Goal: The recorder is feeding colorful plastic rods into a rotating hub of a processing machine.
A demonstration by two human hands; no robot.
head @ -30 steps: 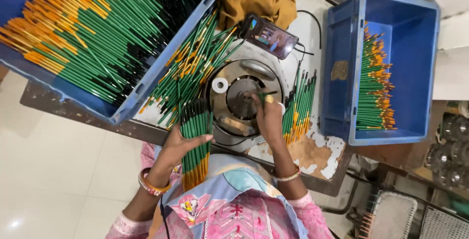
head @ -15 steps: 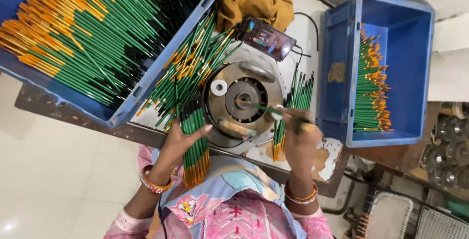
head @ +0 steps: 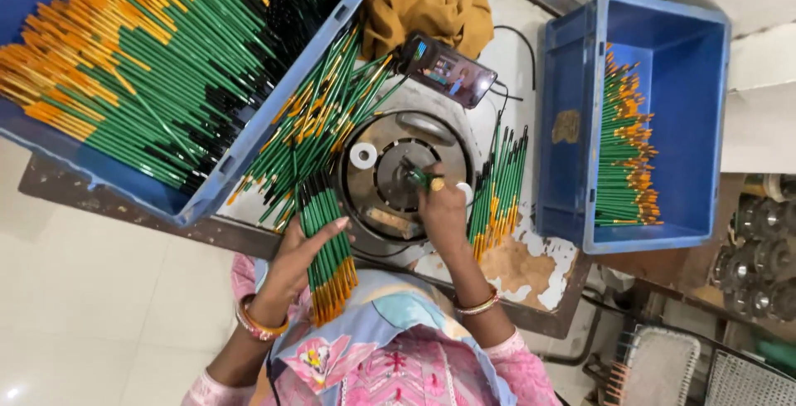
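Right hand (head: 444, 211) pinched around one green brush (head: 417, 175), tip pressed into the round metal machine (head: 398, 178) at the bench's front edge. Left hand (head: 300, 244) clasped on a bundle of green brushes (head: 325, 244) just left of it. Beyond, loose brushes, blue crates (head: 580, 174) at both ends.

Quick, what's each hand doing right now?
Left hand: closed around a bundle of green brushes.
Right hand: pinching one green brush at the round machine.

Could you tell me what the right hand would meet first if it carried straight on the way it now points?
Most likely the round metal machine: the right hand points a green brush at its centre.
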